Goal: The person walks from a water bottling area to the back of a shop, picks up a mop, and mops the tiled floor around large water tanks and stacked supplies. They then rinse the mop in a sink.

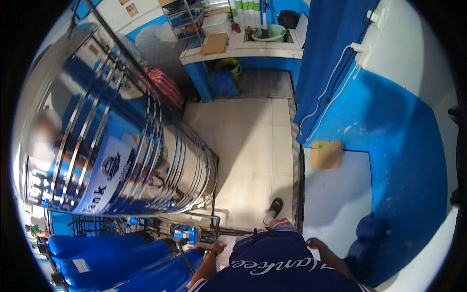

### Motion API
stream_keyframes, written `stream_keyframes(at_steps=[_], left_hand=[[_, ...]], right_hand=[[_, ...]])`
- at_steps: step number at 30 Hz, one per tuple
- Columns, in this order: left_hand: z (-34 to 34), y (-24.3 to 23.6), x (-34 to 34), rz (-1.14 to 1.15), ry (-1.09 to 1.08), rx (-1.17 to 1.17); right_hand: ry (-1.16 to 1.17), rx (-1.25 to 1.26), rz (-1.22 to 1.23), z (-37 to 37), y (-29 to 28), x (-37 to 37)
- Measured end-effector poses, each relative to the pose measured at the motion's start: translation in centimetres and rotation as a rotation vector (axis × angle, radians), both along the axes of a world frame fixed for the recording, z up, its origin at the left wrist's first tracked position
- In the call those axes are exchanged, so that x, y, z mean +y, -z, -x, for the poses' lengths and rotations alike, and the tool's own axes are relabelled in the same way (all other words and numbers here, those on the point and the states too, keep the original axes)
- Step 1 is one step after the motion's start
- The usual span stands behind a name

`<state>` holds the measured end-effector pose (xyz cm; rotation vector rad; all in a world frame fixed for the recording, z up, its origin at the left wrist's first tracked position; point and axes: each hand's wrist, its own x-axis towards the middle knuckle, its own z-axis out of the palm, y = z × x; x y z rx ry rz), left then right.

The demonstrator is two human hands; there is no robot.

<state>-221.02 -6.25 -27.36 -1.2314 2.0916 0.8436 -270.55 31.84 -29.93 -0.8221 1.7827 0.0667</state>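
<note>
My left hand (217,247) hangs at my side with loosely bent fingers and nothing in it. Close by it are grey pipes (217,227) and a blue pump (186,234). On my other side, my right hand (315,243) hangs low, its fingers loosely curled and empty. It is over the edge of a white floor panel (335,194), touching nothing that I can make out. A sandalled foot (275,208) of mine is forward on the tiles.
A large shiny metal tank (165,160) stands left, blue cylinders (112,255) below it. Ahead, a counter (243,51) bears a green basin (269,34). A cardboard piece (326,155) lies right, below a blue curtain (316,63). Pale floor tiles (248,146) run between.
</note>
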Motion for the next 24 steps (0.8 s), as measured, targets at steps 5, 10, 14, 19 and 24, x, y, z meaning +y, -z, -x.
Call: stream_keyframes(at_steps=[5, 10, 14, 19, 24], left_hand=[[1.6, -3.0, 1.7, -0.146, -0.519, 0.089], [8.4, -3.4, 2.0, -0.241, -1.179, 0.276], [13.5, -1.3, -1.8, -0.206, -0.022, 0.067], [22.0, 5.0, -17.2, -0.149, 0.133, 0.263], [32.3, 6.8, -38.7, 0.062, -0.246, 0.156]], right_hand=[[0.082, 0.321, 0.356, 21.1, -3.2, -20.0], [0.237, 0.32, 0.785, 30.4, -13.3, -41.7], [0.19, 0.187, 0.723, 29.2, -18.5, -53.3], [-0.041, 0.024, 0.595, 27.9, -19.0, -57.6], [-0.189, 0.141, 0.215, 28.9, -16.2, -55.1]])
